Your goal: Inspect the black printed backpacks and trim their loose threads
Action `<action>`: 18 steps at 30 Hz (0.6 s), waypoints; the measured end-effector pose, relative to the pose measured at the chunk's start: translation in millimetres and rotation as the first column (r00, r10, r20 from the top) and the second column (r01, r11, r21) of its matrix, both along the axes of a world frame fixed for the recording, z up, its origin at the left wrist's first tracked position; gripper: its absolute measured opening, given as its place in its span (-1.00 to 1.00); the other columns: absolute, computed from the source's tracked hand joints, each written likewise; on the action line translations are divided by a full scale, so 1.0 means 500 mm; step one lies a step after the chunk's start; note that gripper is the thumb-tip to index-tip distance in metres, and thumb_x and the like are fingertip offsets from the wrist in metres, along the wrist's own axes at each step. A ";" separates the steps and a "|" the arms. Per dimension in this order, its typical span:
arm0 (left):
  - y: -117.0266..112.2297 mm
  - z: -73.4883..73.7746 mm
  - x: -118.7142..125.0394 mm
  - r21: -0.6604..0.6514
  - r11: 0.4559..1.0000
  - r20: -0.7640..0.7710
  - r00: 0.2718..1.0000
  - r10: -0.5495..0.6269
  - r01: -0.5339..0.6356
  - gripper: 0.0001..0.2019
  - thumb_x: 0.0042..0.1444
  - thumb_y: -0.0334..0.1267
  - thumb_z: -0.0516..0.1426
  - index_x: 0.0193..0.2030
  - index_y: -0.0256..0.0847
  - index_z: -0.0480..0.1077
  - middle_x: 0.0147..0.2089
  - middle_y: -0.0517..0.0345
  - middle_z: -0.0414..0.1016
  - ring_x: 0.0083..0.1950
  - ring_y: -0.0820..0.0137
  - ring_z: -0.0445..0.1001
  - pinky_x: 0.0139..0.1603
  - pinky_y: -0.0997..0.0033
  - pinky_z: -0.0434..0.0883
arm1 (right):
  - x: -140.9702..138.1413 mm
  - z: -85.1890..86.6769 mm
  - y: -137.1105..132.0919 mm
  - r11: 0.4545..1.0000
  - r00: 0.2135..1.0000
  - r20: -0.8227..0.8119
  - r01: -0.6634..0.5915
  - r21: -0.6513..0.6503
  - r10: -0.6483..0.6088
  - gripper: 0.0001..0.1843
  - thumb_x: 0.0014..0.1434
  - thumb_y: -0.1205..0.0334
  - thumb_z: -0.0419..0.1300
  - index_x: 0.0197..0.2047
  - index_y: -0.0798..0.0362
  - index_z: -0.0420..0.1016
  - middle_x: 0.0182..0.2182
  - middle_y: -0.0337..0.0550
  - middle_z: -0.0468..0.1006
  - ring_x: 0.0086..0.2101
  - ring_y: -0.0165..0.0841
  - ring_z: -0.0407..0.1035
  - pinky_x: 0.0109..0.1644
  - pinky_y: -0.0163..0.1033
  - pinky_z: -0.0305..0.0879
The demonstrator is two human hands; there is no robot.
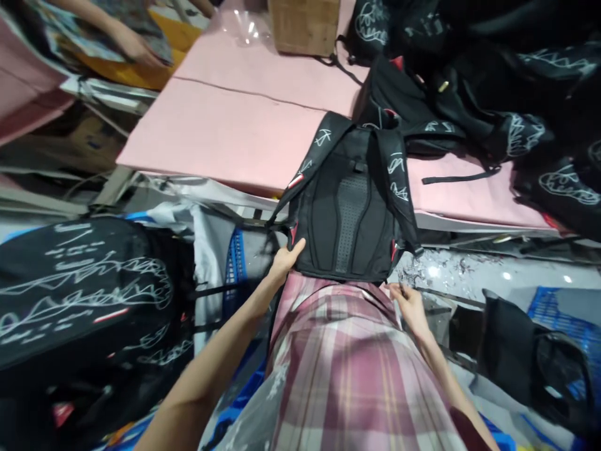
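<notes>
A black backpack (352, 207) lies with its padded back panel up, partly on the pink table and partly over its front edge against my lap. White markings run along its two shoulder straps. My left hand (288, 257) grips the bag's lower left corner, thumb on top and fingers hidden underneath. Just below the lower right corner is my right hand (408, 304), fingers pinched together. Something small and dark shows at those fingertips, too small to name. A plaid apron (347, 357) covers my lap below the bag.
More black backpacks (511, 119) are piled on the pink table (225, 131) at right, with a cardboard box (304, 25) at the back. A large black bag (84, 294) stands at left. Blue crates (563, 319) sit below. Another person's hand (141, 50) is at upper left.
</notes>
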State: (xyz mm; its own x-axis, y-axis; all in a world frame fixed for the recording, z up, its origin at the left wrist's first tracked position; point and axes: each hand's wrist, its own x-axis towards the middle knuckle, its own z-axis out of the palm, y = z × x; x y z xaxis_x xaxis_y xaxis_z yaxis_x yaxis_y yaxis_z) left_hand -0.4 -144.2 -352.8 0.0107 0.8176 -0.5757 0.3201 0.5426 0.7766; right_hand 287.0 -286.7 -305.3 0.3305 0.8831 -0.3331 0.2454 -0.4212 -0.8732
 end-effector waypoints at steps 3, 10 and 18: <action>0.004 0.001 0.011 -0.060 0.998 -0.097 0.995 -0.021 0.015 -0.42 0.08 0.16 0.02 -0.07 -0.39 0.41 -0.40 -0.02 0.54 -0.27 0.25 0.53 -0.29 0.36 0.45 | -0.024 -0.016 -0.014 0.996 0.994 0.074 0.083 0.020 -0.084 -0.68 0.02 0.00 0.16 -0.32 0.06 0.55 -0.34 -0.10 0.58 -0.28 -0.21 0.44 -0.17 -0.14 0.34; -0.047 0.095 -0.005 0.104 0.917 -0.720 0.666 -0.197 0.384 -0.46 0.05 0.21 0.00 -0.45 -0.31 0.45 -0.52 -0.13 0.44 -0.27 0.03 0.48 -0.26 0.20 0.34 | -0.033 -0.003 0.010 0.982 0.970 0.242 -0.033 0.184 -0.013 -0.69 0.11 0.05 0.08 -0.28 0.05 0.55 -0.35 -0.12 0.55 -0.33 -0.30 0.42 -0.21 -0.22 0.31; -0.071 0.092 0.185 0.453 0.570 -0.665 0.685 -0.296 0.686 -0.82 0.13 -0.16 0.11 -0.20 -0.12 0.48 -0.03 0.02 0.44 0.06 0.15 0.24 0.00 0.11 0.14 | -0.009 -0.030 0.007 0.993 0.993 0.057 0.097 0.068 -0.101 -0.67 0.05 0.01 0.12 -0.30 0.10 0.53 -0.35 -0.12 0.57 -0.31 -0.26 0.41 -0.17 -0.20 0.30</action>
State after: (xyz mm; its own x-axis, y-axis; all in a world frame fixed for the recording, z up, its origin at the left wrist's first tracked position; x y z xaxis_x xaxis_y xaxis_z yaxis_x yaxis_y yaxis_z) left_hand 92.1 -179.8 -306.7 0.4269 0.9041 0.0212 0.7819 -0.3808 0.4936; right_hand 282.3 -283.4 -320.1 0.4354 0.8639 -0.2532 0.2585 -0.3894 -0.8841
